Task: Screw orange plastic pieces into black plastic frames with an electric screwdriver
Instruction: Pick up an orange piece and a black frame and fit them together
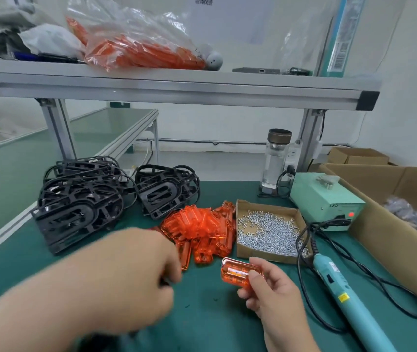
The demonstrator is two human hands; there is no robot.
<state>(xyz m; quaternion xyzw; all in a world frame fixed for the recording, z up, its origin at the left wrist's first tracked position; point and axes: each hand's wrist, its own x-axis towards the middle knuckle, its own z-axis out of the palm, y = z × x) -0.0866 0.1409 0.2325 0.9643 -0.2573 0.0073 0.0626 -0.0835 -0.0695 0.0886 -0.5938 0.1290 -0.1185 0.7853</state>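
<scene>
1. Head view: the right hand (271,295) is raised above the green table (215,318), its fingers (254,278) pinching one orange plastic piece (238,274) by its right end, thumb on top.
2. The left hand (116,283) reaches forward just beside the near edge of the pile of orange pieces (202,232); it is blurred, the fingers curled inward, and I cannot tell whether they hold anything.
3. The pile lies on the table between the black plastic frames (80,204) on the left and a shallow cardboard tray (268,255) of silver screws (266,229) on the right, touching the tray's left wall.
4. The frames sit in two heaps, a larger one at left and a smaller one (169,191) behind the orange pile.
5. The teal electric screwdriver (342,295) lies flat on the table to the right of the right hand, apart from it, its black cable (311,232) looping back to a pale green power box (327,199) with a red light lit.
6. An open cardboard box (390,224) stands at the far right.
7. On the shelf (177,90) above lies a clear bag of more orange pieces (141,52).
</scene>
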